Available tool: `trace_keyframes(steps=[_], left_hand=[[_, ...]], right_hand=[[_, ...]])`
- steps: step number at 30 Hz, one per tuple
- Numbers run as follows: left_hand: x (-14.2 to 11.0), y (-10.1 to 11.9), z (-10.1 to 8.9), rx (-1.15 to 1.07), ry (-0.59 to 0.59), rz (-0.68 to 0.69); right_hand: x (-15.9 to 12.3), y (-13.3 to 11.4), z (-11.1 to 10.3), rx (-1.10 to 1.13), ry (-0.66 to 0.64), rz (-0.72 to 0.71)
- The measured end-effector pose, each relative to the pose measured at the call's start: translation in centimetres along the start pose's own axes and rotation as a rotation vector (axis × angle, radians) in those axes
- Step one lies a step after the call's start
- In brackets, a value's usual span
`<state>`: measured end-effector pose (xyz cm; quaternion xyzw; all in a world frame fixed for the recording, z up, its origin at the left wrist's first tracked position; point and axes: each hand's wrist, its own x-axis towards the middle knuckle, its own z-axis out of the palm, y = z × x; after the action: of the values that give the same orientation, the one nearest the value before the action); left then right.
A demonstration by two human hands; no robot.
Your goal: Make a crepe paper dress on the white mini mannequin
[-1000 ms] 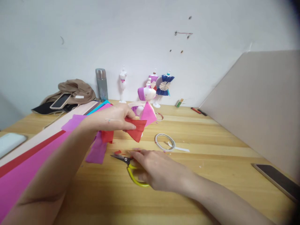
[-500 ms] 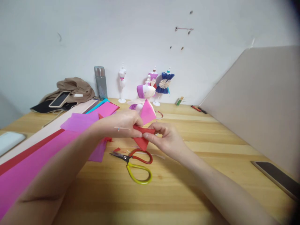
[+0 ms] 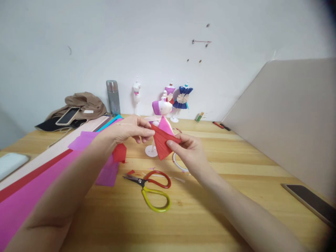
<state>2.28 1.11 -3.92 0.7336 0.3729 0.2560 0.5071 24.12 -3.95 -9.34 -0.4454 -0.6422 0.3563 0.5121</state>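
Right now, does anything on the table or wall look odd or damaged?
Small red scraps lie loose by the scissors, perhaps offcuts of the held red piece. Dark spots and a thin line stand out on the pale wall; the spots may be holes.

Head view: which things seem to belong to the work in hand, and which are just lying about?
Likely part of the work:
red piece, held by left hand and right hand
scissors
dress form behind the red piece
tape ring

Probably just lying about:
grey flask
brown cloth
left phone
right phone
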Motion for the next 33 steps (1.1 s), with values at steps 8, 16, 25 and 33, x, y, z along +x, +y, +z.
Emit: trace_keyframes(steps=[8, 16, 25, 33], left_hand=[[0.7, -0.1, 1.7, -0.039, 0.121, 0.071], [0.5, 0.2, 1.4, 0.128, 0.171, 0.095], [0.8, 0.6, 1.6, 0.108, 0.157, 0.128], [0.1, 1.1, 1.8, 0.191, 0.485, 0.068]], right_hand=[[0.2, 0.2, 0.0, 0.032, -0.046, -0.005], [1.6, -1.3, -1.4, -0.112, -0.022, -0.097], [3.4, -1.4, 0.5, -0.23, -0.025, -0.071], [4.3, -0.9, 0.8, -0.16, 0.049, -0.038]])
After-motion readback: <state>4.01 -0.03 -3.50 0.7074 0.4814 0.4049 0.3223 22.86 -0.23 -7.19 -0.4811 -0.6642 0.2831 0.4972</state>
